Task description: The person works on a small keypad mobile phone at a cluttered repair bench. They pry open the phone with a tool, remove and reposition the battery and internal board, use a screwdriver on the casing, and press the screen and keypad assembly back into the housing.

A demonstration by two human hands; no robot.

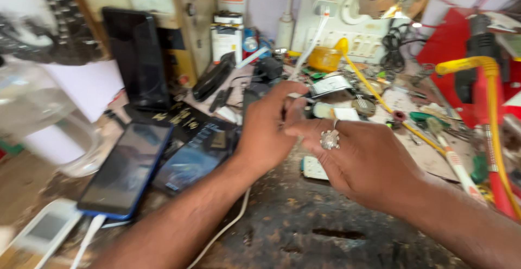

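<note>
Bench, head view, 1 moment. Left hand [266, 133] and right hand [358, 160] meet above the middle of the workbench [304, 231], fingertips together around a small pale part [296, 96] that is mostly hidden and blurred; both hands look pinched on it, though the exact grip cannot be told. A white cable [313, 44] runs from the pinch up and slightly right toward the wall sockets, so the long axis of the held item appears to lie along that line, its free end pointing down into the fingers. Judged handling: light, thin, flexible along the cable, likely stiff and fragile at the small end; best taken at the end piece between thumb and forefinger, not by the cord. The right hand wears 1 ring [329, 139]. Left of the hands: 1 blue phone [127, 166] lying face up, 1 dark phone [190, 160] touching beside it, 1 white device [43, 231] near the lower corner. Behind: 1 yellow tub [324, 58]. Right: 1 red tool [477, 84] with a yellow tube [491, 101].
</note>
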